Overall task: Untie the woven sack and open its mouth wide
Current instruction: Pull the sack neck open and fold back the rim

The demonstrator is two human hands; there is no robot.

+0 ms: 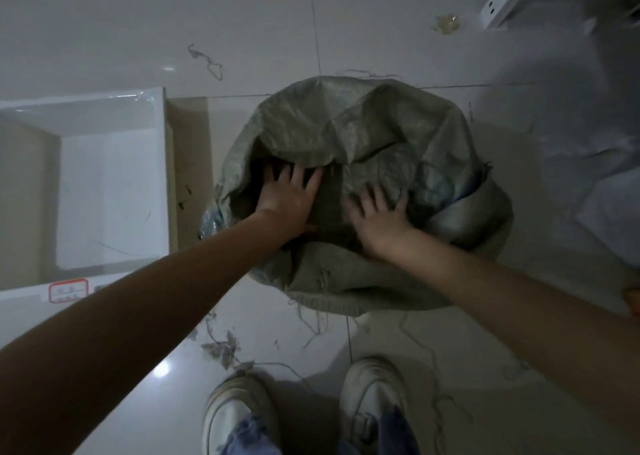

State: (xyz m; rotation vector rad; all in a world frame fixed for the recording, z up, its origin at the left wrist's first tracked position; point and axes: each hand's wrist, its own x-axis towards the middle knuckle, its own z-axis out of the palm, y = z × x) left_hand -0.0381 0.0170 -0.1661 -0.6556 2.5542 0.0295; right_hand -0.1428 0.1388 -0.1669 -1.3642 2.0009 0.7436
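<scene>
Both hands — left hand (289, 198), right hand (379, 219) — press open-palmed, fingers splayed, inside the woven sack (363, 135); soft, crinkly cloth — best gripped at its frayed rim.

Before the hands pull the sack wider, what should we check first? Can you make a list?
1. Tie is off the sack: ok, no knot shows at the mouth, and loose strings lie on the floor.
2. Mouth already open: ok, a dark gap shows by the left hand, though the far fabric still droops over it.
3. Left hand inside the rim: ok, fingers spread in the opening.
4. Right hand gripping the rim: not ok, it lies flat on fabric, fingers spread.
5. What is inside: cannot tell, too dark.
6. Room beside the sack: not ok on the left, an open box stands close.
</scene>
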